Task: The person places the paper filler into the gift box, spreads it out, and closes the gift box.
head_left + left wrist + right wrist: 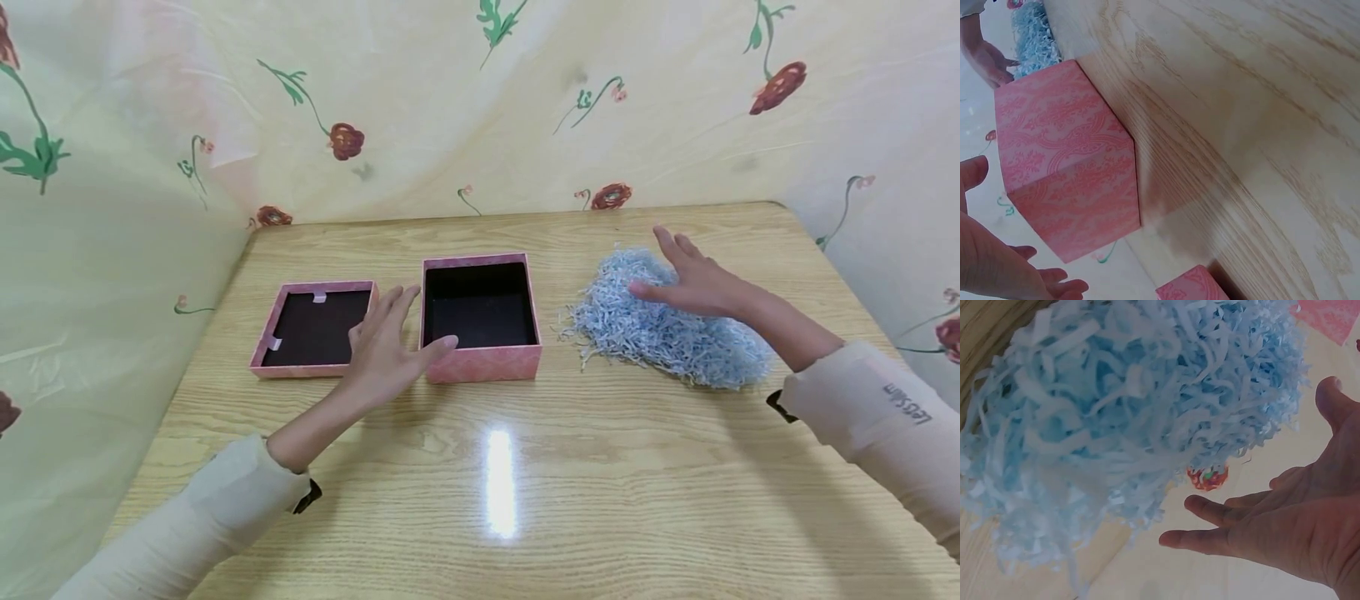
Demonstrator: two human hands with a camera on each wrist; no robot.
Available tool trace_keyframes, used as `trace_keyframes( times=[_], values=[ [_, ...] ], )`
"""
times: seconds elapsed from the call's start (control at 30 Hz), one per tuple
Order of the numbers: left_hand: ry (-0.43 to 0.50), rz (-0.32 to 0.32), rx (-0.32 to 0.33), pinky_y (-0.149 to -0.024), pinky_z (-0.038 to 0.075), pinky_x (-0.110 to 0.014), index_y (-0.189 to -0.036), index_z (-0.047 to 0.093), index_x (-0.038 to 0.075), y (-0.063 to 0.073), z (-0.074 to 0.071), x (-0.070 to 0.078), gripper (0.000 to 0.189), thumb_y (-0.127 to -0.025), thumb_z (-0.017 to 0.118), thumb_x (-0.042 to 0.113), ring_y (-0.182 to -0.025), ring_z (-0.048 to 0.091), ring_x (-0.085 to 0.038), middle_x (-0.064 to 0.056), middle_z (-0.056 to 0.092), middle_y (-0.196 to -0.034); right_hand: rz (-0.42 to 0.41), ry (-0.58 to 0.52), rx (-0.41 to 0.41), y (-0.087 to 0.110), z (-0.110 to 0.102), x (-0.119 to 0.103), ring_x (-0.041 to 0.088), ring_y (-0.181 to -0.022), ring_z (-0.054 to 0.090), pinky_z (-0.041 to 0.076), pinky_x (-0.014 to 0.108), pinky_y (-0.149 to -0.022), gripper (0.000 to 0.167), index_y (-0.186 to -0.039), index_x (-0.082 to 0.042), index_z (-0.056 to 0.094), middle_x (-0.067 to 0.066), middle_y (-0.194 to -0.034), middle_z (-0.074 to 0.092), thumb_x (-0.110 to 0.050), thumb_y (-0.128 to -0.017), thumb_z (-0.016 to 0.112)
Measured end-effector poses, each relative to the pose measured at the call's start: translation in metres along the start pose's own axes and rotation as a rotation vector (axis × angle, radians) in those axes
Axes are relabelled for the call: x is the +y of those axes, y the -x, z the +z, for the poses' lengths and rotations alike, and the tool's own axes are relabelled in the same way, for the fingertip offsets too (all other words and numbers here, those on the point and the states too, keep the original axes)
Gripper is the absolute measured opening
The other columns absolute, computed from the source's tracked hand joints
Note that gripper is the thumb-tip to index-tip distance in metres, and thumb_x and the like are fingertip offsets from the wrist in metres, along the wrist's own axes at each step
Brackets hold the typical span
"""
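A pink patterned box (483, 364) with a black interior stands on the table, its open top facing up. To its left lies the matching lid (294, 372), black inside face up, with small white tabs. My left hand (384, 354) hovers between lid and box, fingers spread, holding nothing; the left wrist view shows the box's outer sides (1072, 144) beside that hand (1004, 262). A heap of light blue shredded paper (675, 342) lies on the right. Above it my right hand (705, 283) is stretched out, fingers apart; in the right wrist view it is empty, beside the shreds (1129, 412).
The wood-grain table (600, 500) bears a bright light reflection near its front middle. A flower-printed sheet (420, 108) hangs behind the table and along both sides. A few loose shreds lie around the heap's left edge.
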State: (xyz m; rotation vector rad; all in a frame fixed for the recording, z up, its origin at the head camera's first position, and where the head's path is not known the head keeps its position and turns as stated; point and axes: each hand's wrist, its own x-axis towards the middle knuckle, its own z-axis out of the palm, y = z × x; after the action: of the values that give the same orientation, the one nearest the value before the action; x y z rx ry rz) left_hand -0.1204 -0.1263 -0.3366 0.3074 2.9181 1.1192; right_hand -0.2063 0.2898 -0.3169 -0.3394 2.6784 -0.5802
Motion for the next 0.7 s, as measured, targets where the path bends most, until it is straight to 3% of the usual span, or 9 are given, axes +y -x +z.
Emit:
trace_keyframes(
  times=[0.17, 0.4, 0.57, 0.7],
  values=[
    [0.039, -0.031, -0.029, -0.107, 0.009, -0.066, -0.152, 0.028, 0.022, 0.0, 0.001, 0.0, 0.088, -0.082, 0.065, 0.061, -0.145, 0.016, -0.03, -0.01, 0.02, -0.157, -0.028, -0.035, -0.002, 0.0, -0.001, 0.008, 0.049, -0.139, -0.016, 0.008, 0.077, -0.098, 0.101, -0.151, -0.021, -0.021, 0.023, -0.155, -0.023, -0.055, -0.092, 0.054],
    [0.14, -0.055, -0.068, -0.109, 0.027, -0.056, -0.153, 0.025, 0.019, -0.003, 0.005, -0.001, 0.092, -0.081, 0.069, 0.058, -0.142, 0.023, -0.026, -0.005, 0.023, -0.156, -0.051, -0.113, -0.014, 0.0, -0.002, 0.019, 0.04, -0.142, -0.02, 0.008, 0.075, -0.1, 0.101, -0.152, -0.028, -0.018, 0.018, -0.157, -0.022, -0.046, -0.092, 0.061],
    [0.196, -0.077, -0.089, -0.11, 0.028, -0.052, -0.153, 0.023, 0.019, -0.004, 0.008, -0.003, 0.094, -0.081, 0.07, 0.057, -0.142, 0.023, -0.022, -0.003, 0.023, -0.156, -0.073, -0.166, -0.045, -0.001, -0.002, 0.024, 0.04, -0.142, -0.02, 0.007, 0.074, -0.101, 0.103, -0.152, -0.027, -0.017, 0.015, -0.158, -0.019, -0.038, -0.091, 0.065],
    [0.264, -0.098, -0.097, -0.105, 0.036, -0.05, -0.153, 0.021, 0.02, -0.005, 0.011, -0.004, 0.094, -0.081, 0.07, 0.055, -0.138, 0.031, -0.027, -0.005, 0.024, -0.155, -0.085, -0.203, -0.076, -0.002, 0.002, 0.03, 0.043, -0.142, -0.016, 0.007, 0.074, -0.102, 0.104, -0.153, -0.025, -0.015, 0.017, -0.158, -0.016, -0.032, -0.09, 0.068]
  ],
)
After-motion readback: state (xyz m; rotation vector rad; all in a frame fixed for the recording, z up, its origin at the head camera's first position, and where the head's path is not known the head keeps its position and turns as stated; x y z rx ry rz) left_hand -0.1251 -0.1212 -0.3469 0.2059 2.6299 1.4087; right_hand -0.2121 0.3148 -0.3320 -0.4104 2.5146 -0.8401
